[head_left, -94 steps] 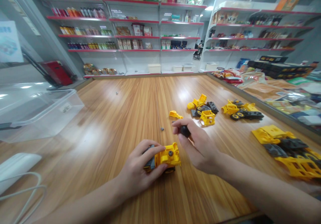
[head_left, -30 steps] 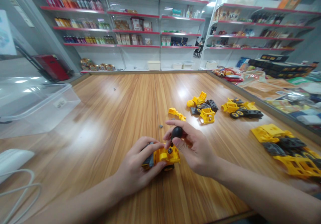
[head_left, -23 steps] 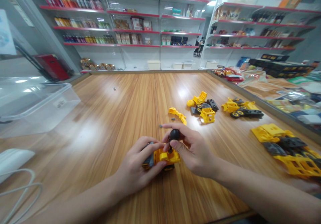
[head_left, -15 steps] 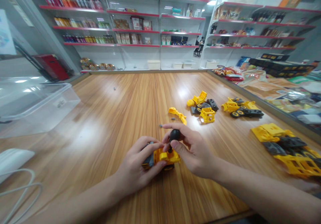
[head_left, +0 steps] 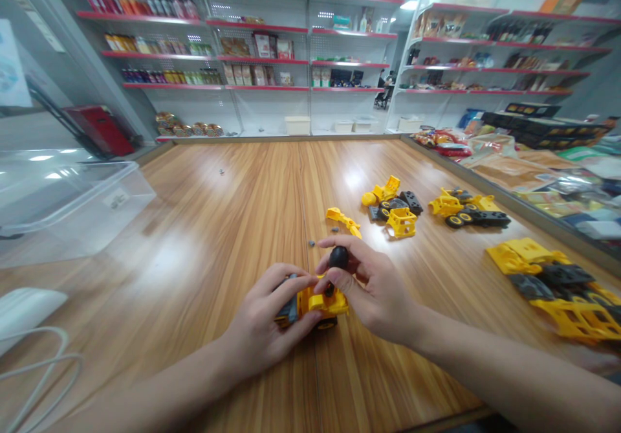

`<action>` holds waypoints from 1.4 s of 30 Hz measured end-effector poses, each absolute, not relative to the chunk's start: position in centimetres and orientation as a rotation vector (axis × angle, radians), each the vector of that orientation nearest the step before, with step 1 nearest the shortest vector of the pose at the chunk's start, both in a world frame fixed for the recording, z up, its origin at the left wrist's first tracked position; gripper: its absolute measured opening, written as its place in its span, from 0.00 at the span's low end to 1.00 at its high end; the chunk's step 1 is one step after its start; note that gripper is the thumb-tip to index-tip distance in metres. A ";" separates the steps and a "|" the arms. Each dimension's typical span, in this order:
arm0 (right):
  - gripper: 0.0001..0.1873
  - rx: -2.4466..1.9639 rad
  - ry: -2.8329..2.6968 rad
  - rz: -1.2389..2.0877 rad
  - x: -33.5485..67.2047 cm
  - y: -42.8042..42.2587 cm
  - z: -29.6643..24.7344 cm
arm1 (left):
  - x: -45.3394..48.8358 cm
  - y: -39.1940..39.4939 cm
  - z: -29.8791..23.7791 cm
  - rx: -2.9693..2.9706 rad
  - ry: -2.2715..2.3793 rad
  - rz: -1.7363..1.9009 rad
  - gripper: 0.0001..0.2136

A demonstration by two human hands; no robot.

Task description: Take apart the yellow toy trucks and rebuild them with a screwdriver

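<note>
My left hand (head_left: 272,310) is closed around a yellow and dark grey toy truck (head_left: 313,302), steadying it on the table. Fingers and thumb press on its two sides and cover part of it. My right hand (head_left: 371,284) grips a screwdriver with a round black handle (head_left: 338,257). The screwdriver stands upright with its lower end at the truck's top; its tip is hidden. Just beyond my hands lie a yellow toy arm piece (head_left: 343,221) and two small grey parts, one of them a grey bit (head_left: 311,243) near my right index finger.
Partly dismantled yellow and black toy vehicles lie to the right: one group (head_left: 395,206), another (head_left: 468,209) and a nearer one (head_left: 557,287). On the left are a clear plastic bin (head_left: 111,206), a white device (head_left: 29,310) and its cable. Stocked shelves stand behind the wooden table (head_left: 233,226).
The right hand's fingers have shifted slightly around the screwdriver handle, which remains upright on the truck. My left hand and the truck stay in place.
</note>
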State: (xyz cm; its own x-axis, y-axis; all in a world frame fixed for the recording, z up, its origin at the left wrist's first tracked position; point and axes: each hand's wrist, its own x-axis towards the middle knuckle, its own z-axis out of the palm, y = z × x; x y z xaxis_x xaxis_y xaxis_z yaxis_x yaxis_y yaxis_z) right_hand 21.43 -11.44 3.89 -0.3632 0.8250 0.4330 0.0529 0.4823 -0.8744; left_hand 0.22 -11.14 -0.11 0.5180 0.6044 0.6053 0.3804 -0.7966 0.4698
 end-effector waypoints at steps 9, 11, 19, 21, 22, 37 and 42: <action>0.15 -0.792 -1.775 0.921 21.4 -11.5 3.9 | 0.2 -11.2 -0.1 2.483 0.828 1.145 0.20; 0.15 -0.797 -1.783 0.890 21.5 -11.5 3.8 | 0.2 -11.2 -0.1 2.485 0.827 1.139 0.20; 0.15 -0.820 -1.811 0.791 21.7 -11.5 3.9 | 0.3 -11.2 0.1 2.488 0.834 1.136 0.20; 0.16 -0.826 -1.828 0.772 21.7 -11.5 4.0 | 0.3 -11.2 0.1 2.484 0.837 1.139 0.20; 0.16 -0.827 -1.832 0.764 21.8 -11.5 4.1 | 0.3 -11.2 0.1 2.484 0.835 1.139 0.20; 0.24 -0.788 -1.907 0.662 22.0 -11.6 4.4 | 0.2 -11.3 0.0 2.496 0.844 1.130 0.19; 0.20 -0.744 -1.892 0.549 21.7 -11.4 4.6 | 0.3 -11.3 -0.1 2.493 0.857 1.132 0.19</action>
State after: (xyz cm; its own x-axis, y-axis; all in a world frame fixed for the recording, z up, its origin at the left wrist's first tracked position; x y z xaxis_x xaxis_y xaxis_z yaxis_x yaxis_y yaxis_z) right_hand 21.73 -11.39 4.55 -0.3212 0.7035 0.6340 0.2547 0.7090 -0.6576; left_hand 0.26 -11.26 -0.06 0.5193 0.6158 0.5925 0.4034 -0.7879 0.4653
